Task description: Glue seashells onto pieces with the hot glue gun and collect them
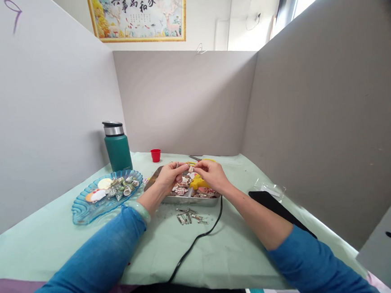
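My left hand [173,175] and my right hand [212,174] come close together above a metal tray [199,200]. The fingertips of each are pinched, and whatever small piece lies between them is too small to name. Under the hands, the tray holds many small patterned shell-like pieces [181,189] and a yellow item [198,181], partly hidden by my right hand. On the near side of the tray lies a loose pile of small metal pins or clips [190,216].
To the left, a blue shell-shaped plate [85,214] bears shells and pale discs. Behind it stands a green bottle [117,150]; a red cup [156,155] is farther back. A black cable [196,240] crosses the near table. At right are a black flat item [278,210] and clear plastic [269,189].
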The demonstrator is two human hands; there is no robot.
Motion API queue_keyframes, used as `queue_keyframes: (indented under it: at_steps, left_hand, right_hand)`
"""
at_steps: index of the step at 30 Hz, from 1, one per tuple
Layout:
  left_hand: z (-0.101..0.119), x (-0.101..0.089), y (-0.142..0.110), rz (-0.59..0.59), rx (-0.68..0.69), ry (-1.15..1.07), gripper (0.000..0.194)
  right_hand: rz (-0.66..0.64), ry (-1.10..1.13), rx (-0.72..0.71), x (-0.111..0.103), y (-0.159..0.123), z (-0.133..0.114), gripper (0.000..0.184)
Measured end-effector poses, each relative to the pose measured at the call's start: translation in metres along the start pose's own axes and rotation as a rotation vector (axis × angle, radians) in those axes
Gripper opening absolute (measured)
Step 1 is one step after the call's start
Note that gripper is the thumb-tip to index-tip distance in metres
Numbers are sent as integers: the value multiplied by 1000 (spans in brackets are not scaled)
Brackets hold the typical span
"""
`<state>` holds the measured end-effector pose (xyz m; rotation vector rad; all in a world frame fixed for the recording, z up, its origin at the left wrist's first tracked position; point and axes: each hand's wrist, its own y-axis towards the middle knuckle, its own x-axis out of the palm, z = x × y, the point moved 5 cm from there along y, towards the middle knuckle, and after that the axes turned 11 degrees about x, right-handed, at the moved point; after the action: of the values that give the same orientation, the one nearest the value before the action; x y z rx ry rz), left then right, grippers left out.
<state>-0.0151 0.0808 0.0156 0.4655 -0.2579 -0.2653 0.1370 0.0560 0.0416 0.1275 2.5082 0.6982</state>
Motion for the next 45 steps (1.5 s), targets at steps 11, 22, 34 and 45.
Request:
queue_keyframes:
  at_steps: [11, 22, 34, 45]
  left_hand:
    - [-6, -2, 1, -27, -15, 60, 33]
    - [2, -5, -5, 73, 10, 311, 25]
    - [9, -5, 2, 65, 171, 627, 15]
    - [11, 3, -2, 22, 126, 294, 26]
  right_hand:
    - [26, -17, -30, -5, 1, 3, 14]
    - [-79, 293, 266, -8, 4, 12, 18]
    - [-73, 272, 263, -9, 1, 8, 18]
    - [-11, 132, 149, -7, 1, 7, 20]
